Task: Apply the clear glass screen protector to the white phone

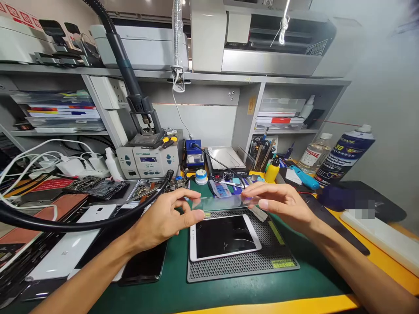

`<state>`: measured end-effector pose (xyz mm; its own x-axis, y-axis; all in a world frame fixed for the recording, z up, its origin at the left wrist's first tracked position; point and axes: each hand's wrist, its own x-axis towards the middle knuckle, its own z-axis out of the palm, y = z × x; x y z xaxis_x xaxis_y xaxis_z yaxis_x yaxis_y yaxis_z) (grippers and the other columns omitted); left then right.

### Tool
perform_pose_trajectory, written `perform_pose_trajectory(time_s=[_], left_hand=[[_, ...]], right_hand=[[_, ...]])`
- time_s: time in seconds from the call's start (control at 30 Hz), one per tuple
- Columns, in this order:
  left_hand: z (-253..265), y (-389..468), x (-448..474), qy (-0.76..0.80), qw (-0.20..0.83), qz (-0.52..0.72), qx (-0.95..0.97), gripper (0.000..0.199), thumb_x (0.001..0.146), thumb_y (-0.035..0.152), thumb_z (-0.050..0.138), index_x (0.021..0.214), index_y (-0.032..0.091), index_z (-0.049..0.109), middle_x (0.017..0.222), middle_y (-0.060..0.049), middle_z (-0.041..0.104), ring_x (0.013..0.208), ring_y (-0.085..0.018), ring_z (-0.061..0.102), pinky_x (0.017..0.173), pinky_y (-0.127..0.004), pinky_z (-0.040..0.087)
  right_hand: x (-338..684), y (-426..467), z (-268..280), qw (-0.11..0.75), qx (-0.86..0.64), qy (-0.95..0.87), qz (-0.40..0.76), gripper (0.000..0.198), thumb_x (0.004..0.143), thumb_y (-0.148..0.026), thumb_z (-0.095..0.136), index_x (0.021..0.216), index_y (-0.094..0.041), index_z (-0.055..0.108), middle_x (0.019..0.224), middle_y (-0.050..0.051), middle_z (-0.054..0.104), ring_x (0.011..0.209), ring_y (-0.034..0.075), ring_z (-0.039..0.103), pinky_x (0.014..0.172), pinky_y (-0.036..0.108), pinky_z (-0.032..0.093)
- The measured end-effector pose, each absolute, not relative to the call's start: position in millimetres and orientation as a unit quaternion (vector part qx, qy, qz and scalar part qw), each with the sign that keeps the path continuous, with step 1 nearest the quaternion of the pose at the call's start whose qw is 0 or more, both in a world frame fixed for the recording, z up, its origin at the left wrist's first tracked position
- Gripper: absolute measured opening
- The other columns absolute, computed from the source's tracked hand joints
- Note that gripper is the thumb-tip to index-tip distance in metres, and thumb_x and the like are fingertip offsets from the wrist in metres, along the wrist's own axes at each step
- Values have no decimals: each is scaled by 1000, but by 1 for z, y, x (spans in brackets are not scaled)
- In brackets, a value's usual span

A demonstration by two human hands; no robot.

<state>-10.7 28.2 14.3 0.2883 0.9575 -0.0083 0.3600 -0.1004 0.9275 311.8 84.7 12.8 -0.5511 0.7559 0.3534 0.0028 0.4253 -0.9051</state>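
**Fingers (197, 215) spanning a clear sheet (222, 203) by the white-framed tablet (224, 235)**

Fingers of both hands are holding the clear sheet at its two ends: the left hand (159, 220) is closing thumb and index finger on one end, while the right hand (290, 207) is taking the other between thumb and bent fingers, though its exact contact is hard to tell. The tablet is lying face up on the perforated grey mat (235, 268), with pale lines crossing its dark screen that could be cracks or reflections.

The step in hand looks to be handling the sheet close to the tablet's far edge. The next move would be calling for steady, even support at both ends, with fingertips staying off the sheet's faces. Both forearms are angling inward from the lower corners, and the palms are roughly facing each other.
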Motion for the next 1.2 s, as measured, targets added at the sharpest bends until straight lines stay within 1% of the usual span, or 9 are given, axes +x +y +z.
perform_pose_trajectory(time_s=[0.07,0.13,0.23,0.33,0.5,0.7,0.87,1.03,1.2], left_hand=[[15,25,-10,504,417,342,674,62,80,60,75,128,24,57,85,2,57,54,-8,47,50,-24,42],[14,23,-9,504,372,354,694,58,82,57,75,127,25,57,91,1,58,57,-9,50,52,-25,44],[13,21,-7,476,302,377,735,50,86,49,72,128,26,57,104,-4,59,74,-14,59,59,-27,52],[12,20,-6,441,237,397,769,45,87,38,71,129,27,56,121,-7,57,87,-16,60,60,-26,54],[10,19,-8,397,126,409,812,55,83,25,74,134,24,53,130,-8,56,94,-18,58,63,-27,54],[7,21,-10,371,55,419,827,61,83,24,75,138,21,51,133,-11,57,96,-19,58,66,-29,54],[7,20,-9,362,68,435,822,58,84,24,73,138,22,51,133,-10,56,96,-19,57,67,-31,54],[7,17,-6,393,159,439,793,50,87,26,69,134,25,54,132,-8,54,97,-19,57,67,-31,55],[5,15,-4,419,210,440,766,40,89,29,68,128,28,57,132,-5,53,98,-18,57,68,-30,56]], right_hand=[[311,82,15,399,-250,-755,457,21,89,-33,74,108,-28,81,115,9,74,110,27,66,88,38,57],[310,79,18,402,-244,-763,443,21,89,-32,75,108,-28,80,115,9,74,111,28,65,88,38,56],[309,74,23,407,-236,-778,417,21,88,-29,75,108,-29,80,115,9,73,113,28,64,90,39,55],[308,71,27,402,-237,-790,398,22,88,-26,75,110,-31,80,117,9,72,115,28,64,97,41,52],[309,68,29,395,-245,-803,374,26,88,-24,75,112,-33,78,122,8,69,118,27,62,97,39,53],[311,61,28,395,-258,-820,323,32,88,-21,75,117,-34,75,131,7,64,129,28,55,110,45,45],[308,55,29,394,-268,-827,297,33,89,-22,73,119,-35,72,137,7,59,132,29,53,109,45,47],[302,55,23,374,-313,-829,273,50,82,-30,82,130,-37,67,144,6,57,138,32,48,105,45,51],[295,55,20,372,-333,-815,294,37,83,-36,82,119,-35,74,130,5,68,131,29,55,105,43,50]])
